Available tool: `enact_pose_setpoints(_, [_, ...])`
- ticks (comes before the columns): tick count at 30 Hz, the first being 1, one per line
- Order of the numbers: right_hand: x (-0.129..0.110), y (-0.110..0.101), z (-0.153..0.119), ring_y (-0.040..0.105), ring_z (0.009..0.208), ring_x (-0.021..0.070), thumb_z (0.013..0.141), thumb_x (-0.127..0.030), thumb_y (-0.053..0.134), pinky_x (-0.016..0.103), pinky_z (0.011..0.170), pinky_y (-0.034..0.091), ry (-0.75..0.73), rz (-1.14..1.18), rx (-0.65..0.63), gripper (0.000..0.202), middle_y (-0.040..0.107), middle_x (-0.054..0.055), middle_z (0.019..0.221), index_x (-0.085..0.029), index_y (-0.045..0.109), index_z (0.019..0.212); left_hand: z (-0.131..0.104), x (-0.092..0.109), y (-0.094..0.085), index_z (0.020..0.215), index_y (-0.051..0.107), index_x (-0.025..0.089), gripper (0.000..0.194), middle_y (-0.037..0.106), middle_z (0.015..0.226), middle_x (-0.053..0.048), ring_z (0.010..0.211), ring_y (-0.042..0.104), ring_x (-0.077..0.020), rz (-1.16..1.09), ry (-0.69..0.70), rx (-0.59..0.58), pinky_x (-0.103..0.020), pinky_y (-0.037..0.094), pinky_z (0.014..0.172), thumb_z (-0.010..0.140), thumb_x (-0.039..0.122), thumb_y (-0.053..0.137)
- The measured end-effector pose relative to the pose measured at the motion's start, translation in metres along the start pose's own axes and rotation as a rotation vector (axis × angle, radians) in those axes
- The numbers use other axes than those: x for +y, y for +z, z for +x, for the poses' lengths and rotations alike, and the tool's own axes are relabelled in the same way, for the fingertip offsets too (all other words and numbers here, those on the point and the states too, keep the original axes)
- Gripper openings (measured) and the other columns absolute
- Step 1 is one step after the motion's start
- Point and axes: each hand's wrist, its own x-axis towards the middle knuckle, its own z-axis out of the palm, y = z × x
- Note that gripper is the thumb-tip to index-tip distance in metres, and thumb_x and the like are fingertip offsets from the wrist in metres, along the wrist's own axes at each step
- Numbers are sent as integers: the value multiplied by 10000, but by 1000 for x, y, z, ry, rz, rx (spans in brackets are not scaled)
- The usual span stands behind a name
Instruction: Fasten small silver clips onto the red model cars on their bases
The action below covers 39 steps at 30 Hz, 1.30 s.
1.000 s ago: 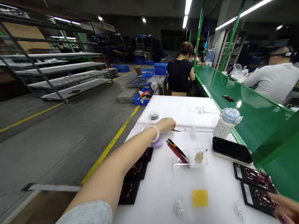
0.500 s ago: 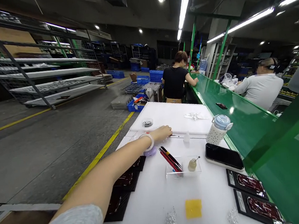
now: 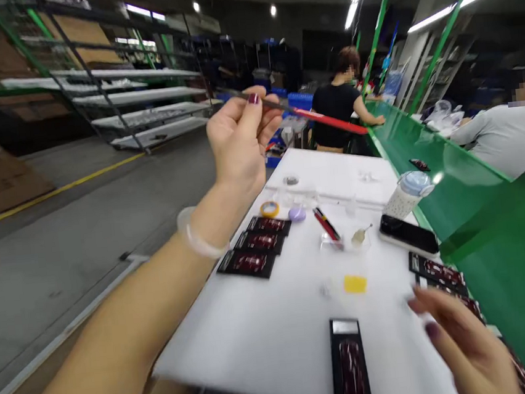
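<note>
Raised above the table's left side, my left hand pinches a thin tool with a red handle; its dark end points left. My right hand is at the lower right, blurred, with thumb and fingers apart and nothing between them. Left of it, a black card with a dark red item lies on the white table. A yellow square and a small pile of clear bits are further back. Three similar black cards overlap at the table's left edge.
A clear holder with pens, a small bottle, a phone and a speckled cup stand mid-table. More black cards lie along the right edge, beside a green conveyor. Two people sit farther off.
My left hand has risen from the table's far part with the red-handled tool. My right hand and a black card at the front have come into view. The camera view has shifted.
</note>
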Motion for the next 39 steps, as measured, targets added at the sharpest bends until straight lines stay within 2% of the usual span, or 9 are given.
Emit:
enact_pose_setpoints(4, [-66,86,11,475,1460,296,752,-583,828,492,1217,420,-260,429,-44,927,457,74,1589,-388,409,1556,-139,73,16,1021,644,182,109,729,979,42,859,714,-29,-665,-539,58,-159,612,845,961,188,553])
enact_pose_setpoints(7, [-82,114,-7,567,1370,270,972,-533,591,538,1207,410,-249,521,103,453,630,76,1393,-299,627,1358,-238,93,42,968,684,185,146,735,909,13,757,703,-46,-954,-1014,103,-142,608,752,872,295,696])
enact_pose_setpoints(9, [-76,108,-23,715,1064,218,1062,-409,425,503,1096,503,-227,485,148,342,740,29,984,-252,723,1002,-288,88,47,993,706,174,235,749,949,-32,795,718,-85,-963,-1142,66,-180,615,760,876,378,697])
enact_pose_setpoints(11, [-63,92,-36,616,614,141,1082,-400,307,381,798,578,-228,488,147,525,515,-18,556,-209,540,652,-326,76,42,1009,738,193,328,768,962,-59,823,736,-122,-761,-1034,-6,-227,621,756,948,470,574])
enact_pose_setpoints(14, [-45,76,-54,156,398,99,1068,-388,111,245,444,320,-186,517,182,514,61,-18,509,-178,194,606,-364,56,28,1042,727,235,263,769,1030,-50,966,732,-140,-58,-368,-79,-272,607,860,971,375,516])
enact_pose_setpoints(18, [-36,87,-75,8,420,113,1062,-353,-31,259,408,216,-51,503,316,428,-42,-1,584,-172,74,688,-387,39,27,988,689,200,235,776,911,-19,964,731,-124,406,47,-82,-280,564,888,969,375,533])
enact_pose_setpoints(23, [-33,103,-79,40,358,73,1072,-403,354,275,370,139,-160,551,102,553,24,-27,524,-175,134,619,-392,30,37,1020,724,168,203,799,963,6,958,720,-81,457,36,-116,-245,487,853,959,333,625])
enact_pose_setpoints(28, [-26,106,-79,35,408,54,1109,-369,134,268,401,162,-185,624,73,535,110,-45,534,-179,163,610,-394,30,35,1051,741,147,177,800,1003,0,1009,702,-81,459,34,-139,-247,453,864,947,266,662])
enact_pose_setpoints(39, [-25,107,-85,22,453,66,1093,-364,267,279,429,132,-148,586,81,532,80,-42,555,-179,164,605,-396,28,32,1073,743,142,207,799,1049,-2,1033,698,-85,447,38,-164,-253,455,865,934,286,688])
